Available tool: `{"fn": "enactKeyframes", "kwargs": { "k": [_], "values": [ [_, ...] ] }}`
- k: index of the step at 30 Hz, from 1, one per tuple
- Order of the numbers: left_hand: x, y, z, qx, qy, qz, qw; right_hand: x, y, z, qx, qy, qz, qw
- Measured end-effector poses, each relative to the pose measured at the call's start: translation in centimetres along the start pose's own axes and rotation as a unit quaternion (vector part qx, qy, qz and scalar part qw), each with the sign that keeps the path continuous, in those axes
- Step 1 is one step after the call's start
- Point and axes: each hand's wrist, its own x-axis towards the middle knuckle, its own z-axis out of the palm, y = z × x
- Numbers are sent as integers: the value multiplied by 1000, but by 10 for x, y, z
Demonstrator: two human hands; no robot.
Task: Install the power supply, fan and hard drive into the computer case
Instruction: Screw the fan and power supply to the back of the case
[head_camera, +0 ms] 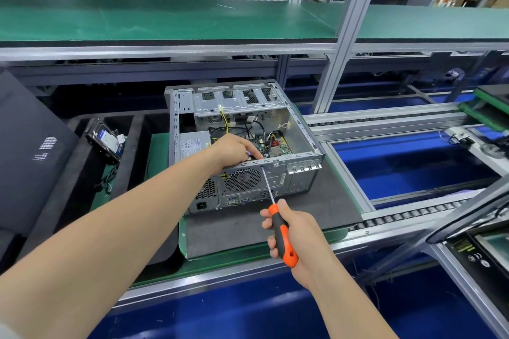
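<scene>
Case (300,129) sits on a dark mat (248,231) by conveyor rollers (407,215); right grip (293,230) clasps a screwdriver (283,245), left grip (234,151) inside, closure unclear.

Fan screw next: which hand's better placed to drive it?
Right. The right hand grips the screwdriver, its tip at the rear panel beside the fan grille. The left hand reaches inside the case behind that grille.

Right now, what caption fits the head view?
Right hand holds a screwdriver against the case rear; left hand reaches inside.
</scene>
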Motion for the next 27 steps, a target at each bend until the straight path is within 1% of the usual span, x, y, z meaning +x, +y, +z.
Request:
{"fn": "enactKeyframes", "kwargs": {
  "k": [9, 12, 18, 21, 25, 27],
  "values": [
    [3, 0, -2, -13, -22, -12, 1000, 1, 3, 1, -5, -2, -6, 1000],
    [5, -2, -4, -13, -42, -9, 999, 1, 7, 1, -11, -4, 12, 1000],
    [13, -6, -9, 0, -85, -9, 996, 5, 6, 2, 17, 37, 2, 999],
    [14, -6, -9, -9, -85, -5, 996, 6, 6, -2, 22, 24, -3, 999],
    [9, -3, -10, -14, -86, -3, 996, 8, 3, -4, 11, -21, 44, 999],
    [6, -2, -11, -13, -90, 1, 996, 8, 3, -4, 14, -29, 60, 998]
  ]
}}
